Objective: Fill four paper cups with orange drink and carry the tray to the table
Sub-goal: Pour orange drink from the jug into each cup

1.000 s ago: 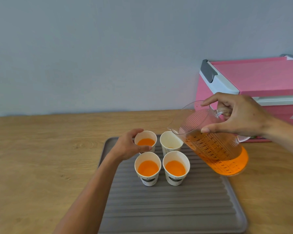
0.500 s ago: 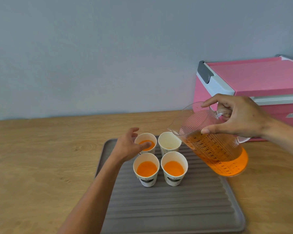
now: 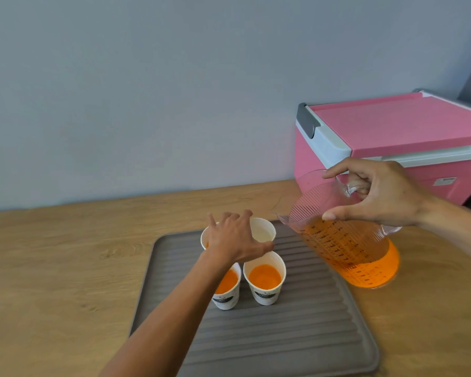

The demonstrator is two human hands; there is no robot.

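Note:
Four white paper cups stand in a square at the far end of a grey ribbed tray (image 3: 283, 338). The front left cup (image 3: 228, 285) and front right cup (image 3: 264, 277) hold orange drink. The back right cup (image 3: 263, 230) looks empty. My left hand (image 3: 234, 239) hovers with fingers spread over the back left cup (image 3: 204, 238), hiding most of it, and its thumb reaches the near rim of the empty cup. My right hand (image 3: 386, 195) grips the handle of a clear measuring pitcher (image 3: 351, 254) of orange drink, tilted with its spout just right of the empty cup.
The tray lies on a wooden counter (image 3: 65, 268) against a grey wall. A pink cooler box (image 3: 405, 131) with a white rim and grey latch stands at the back right, behind the pitcher.
My left hand let go of the back left cup and slid right across it toward the empty cup. The pitcher stays tilted in about the same place.

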